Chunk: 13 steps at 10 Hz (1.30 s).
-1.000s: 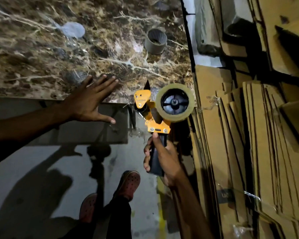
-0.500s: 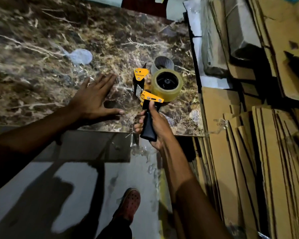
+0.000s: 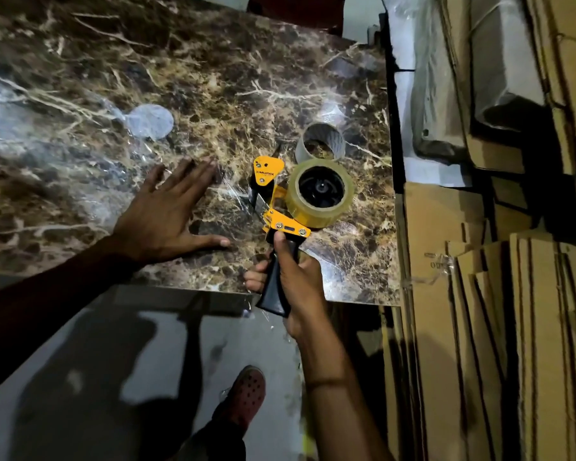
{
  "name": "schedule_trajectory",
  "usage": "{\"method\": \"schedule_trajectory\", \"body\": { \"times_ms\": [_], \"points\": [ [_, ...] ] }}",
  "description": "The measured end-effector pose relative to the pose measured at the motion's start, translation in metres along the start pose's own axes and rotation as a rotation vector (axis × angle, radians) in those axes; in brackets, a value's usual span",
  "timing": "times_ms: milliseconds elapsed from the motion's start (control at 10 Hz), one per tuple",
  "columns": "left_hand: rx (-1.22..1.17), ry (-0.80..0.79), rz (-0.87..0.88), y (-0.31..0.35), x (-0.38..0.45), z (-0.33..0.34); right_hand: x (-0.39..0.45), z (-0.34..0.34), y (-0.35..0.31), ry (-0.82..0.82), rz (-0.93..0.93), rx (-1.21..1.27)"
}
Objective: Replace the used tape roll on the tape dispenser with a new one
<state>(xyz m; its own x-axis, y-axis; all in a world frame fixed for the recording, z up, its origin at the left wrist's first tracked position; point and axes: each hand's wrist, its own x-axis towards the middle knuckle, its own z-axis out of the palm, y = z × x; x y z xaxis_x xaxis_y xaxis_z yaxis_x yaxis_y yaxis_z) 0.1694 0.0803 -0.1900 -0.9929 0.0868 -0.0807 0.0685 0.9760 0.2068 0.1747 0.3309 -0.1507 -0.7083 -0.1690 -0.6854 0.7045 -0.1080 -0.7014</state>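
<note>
My right hand (image 3: 298, 281) grips the black handle of the orange tape dispenser (image 3: 273, 201), which rests over the marble table (image 3: 113, 78) near its front right corner. A full roll of clear tape (image 3: 320, 212) sits on the dispenser's black hub. Just behind it stands the empty grey cardboard core (image 3: 320, 143), upright on the table. My left hand (image 3: 163, 217) lies flat on the table to the left of the dispenser, fingers spread, holding nothing. A clear strip of tape stretches from the dispenser's front toward my left hand.
A crumpled piece of clear film (image 3: 148, 121) lies on the table at the left. Stacks of flattened cardboard boxes (image 3: 499, 327) stand along the right side. Wrapped bundles (image 3: 446, 78) lie at the back right. My red shoe (image 3: 246, 394) is on the grey floor below.
My right hand carried the dispenser from beyond the table's front edge forward onto the table, beside the empty core. My left hand moved slightly further onto the table and stays flat.
</note>
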Motion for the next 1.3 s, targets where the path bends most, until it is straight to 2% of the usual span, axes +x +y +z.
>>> {"method": "schedule_trajectory", "body": {
  "times_ms": [100,400,500,700,800,900,1000,1100,1200,1300],
  "points": [
    [0.003,-0.011,-0.002,0.001,0.001,-0.002,0.001,0.001,-0.002,0.023,-0.024,-0.102],
    [-0.004,-0.024,-0.018,0.006,0.001,-0.007,0.006,-0.001,-0.006,-0.017,0.024,-0.078],
    [-0.006,-0.025,-0.025,0.005,0.001,-0.007,0.006,0.001,-0.005,0.019,-0.011,-0.186],
    [-0.007,-0.012,-0.02,0.004,0.001,-0.006,0.001,-0.006,-0.018,0.163,-0.117,-0.546],
    [-0.028,-0.023,-0.031,0.005,0.0,-0.003,0.0,-0.009,-0.018,0.281,-0.232,-0.726],
    [-0.066,-0.006,-0.062,0.008,0.001,-0.004,-0.001,-0.015,-0.012,0.478,-0.362,-0.814],
    [-0.148,-0.012,-0.076,0.014,0.007,-0.009,-0.003,-0.022,-0.014,0.577,-0.501,-0.864],
    [-0.168,-0.01,-0.013,0.029,0.016,-0.017,-0.003,-0.022,-0.025,0.656,-0.59,-0.943],
    [-0.207,0.02,0.008,0.041,0.03,-0.037,-0.002,-0.023,-0.045,0.685,-0.609,-1.013],
    [-0.18,0.078,-0.004,0.049,0.041,-0.061,-0.005,-0.021,-0.073,0.613,-0.644,-1.11]
  ]
}}
